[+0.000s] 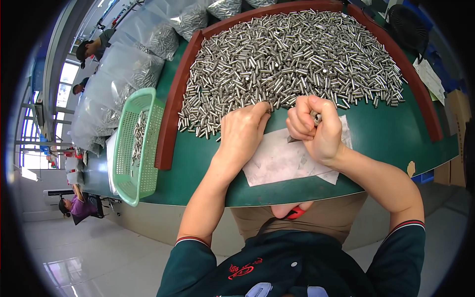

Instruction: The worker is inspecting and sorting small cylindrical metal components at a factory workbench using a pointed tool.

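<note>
My little metal pins [302,54] at one o'clock are shiny silver. The rails [177,99] around them are red-brown, and my table [408,121] is dark green. My basket [149,158] at nine o'clock is light green, with rows of tiny holes. The paper [269,168] near the middle, toward three o'clock, is pinkish white with grey smudges. The bags [116,64] at ten o'clock look see-through and milky. My shirt [316,252] at six o'clock is dark green with red stitching, and the sleeves [185,262] end in red and white stripes. My pants [329,218] are tan. The fan [408,27] at two o'clock is black, and the person [85,210] at eight wears purple.
</note>
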`<state>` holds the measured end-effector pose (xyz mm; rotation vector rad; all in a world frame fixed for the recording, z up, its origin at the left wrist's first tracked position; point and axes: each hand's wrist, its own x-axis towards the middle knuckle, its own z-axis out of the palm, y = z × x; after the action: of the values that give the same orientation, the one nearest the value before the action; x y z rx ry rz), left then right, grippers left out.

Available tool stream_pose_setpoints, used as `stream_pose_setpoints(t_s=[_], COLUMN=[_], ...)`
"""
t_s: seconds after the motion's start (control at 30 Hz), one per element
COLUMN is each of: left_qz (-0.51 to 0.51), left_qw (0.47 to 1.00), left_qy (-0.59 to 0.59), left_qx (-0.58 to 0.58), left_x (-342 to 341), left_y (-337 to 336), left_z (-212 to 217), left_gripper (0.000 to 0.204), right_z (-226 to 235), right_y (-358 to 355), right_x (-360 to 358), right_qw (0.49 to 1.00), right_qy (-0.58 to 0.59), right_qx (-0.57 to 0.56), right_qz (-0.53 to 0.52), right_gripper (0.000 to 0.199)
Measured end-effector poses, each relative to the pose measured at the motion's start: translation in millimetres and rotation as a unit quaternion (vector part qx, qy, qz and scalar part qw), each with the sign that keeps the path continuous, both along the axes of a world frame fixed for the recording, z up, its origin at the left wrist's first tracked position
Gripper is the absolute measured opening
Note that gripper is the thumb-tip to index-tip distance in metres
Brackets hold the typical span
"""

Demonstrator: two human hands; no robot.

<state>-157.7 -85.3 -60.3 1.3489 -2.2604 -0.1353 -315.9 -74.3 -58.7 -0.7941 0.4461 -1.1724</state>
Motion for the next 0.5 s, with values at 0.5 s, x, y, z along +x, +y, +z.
stream_pose_setpoints(t_s=[0.5], left_qz=[-0.080], left_qw=[0.412], left_qy=[0.715], left_qx=[0.560], left_x=[18.8], left_y=[-4.5], left_z=[2.7], left_gripper=[0.012], right_z=[-0.8], right_y=[-1.8], right_x=[-1.4], right_qw=[0.999], right_qy=[-0.031], right_qx=[0.008], right_qz=[0.006], right_gripper=[0.037])
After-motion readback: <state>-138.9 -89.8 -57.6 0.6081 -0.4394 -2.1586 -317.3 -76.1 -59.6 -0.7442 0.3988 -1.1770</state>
